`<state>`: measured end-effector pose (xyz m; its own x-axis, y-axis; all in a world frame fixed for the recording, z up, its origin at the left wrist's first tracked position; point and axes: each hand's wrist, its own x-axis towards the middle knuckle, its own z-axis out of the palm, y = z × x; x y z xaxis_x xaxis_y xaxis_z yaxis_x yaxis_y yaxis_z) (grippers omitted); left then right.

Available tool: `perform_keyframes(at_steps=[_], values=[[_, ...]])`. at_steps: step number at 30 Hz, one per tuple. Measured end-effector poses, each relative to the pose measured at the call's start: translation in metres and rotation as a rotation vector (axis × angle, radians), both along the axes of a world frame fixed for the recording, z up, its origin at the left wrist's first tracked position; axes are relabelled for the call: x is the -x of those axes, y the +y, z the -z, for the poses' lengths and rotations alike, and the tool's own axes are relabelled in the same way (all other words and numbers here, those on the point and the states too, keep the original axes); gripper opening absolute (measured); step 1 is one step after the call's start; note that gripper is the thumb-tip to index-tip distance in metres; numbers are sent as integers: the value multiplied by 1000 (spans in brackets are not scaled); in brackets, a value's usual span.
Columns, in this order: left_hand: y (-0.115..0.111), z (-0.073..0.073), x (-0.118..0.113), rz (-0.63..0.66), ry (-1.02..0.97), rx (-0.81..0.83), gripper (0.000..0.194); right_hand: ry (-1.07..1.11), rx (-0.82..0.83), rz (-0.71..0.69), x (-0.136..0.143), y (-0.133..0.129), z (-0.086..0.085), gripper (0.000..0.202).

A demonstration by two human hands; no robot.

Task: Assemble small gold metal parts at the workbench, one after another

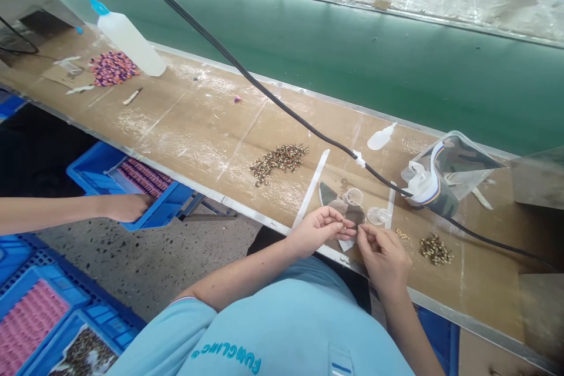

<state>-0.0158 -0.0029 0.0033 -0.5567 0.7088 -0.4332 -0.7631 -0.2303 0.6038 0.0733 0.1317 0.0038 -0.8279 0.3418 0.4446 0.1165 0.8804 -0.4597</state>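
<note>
My left hand (318, 229) is closed in a pinch near the table's front edge, with a tiny brownish piece showing at its fingertips. Close beside it, my right hand (384, 254) also pinches, its fingertips turned toward the left ones; what they grip is too small to make out. Beneath and behind both hands lies a dark cloth (337, 204). A small clear cup (353, 196) stands on it, and a clear lid-like dish (378, 215) is just to the right. Tiny gold pieces (402, 234) and a pile of small brown-and-gold parts (435, 248) lie right of my right hand.
A larger pile of brown-and-gold parts (279, 161) lies left of a white tape strip (312, 188). A black cable (247, 73) crosses above the table. At right sits a camouflage-patterned bag (445, 179). Another person's hand (130, 207) reaches into a blue crate (94, 167).
</note>
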Motion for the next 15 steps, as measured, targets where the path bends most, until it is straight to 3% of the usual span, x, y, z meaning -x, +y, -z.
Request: perform_keyframes(at_steps=[5,15], values=[[0,-1,3,55,-34,10,40,31,140,-84,-2,-4,-1,14],[1,-1,1,37,-5,16,46,80,190,-78,2,-8,-2,9]])
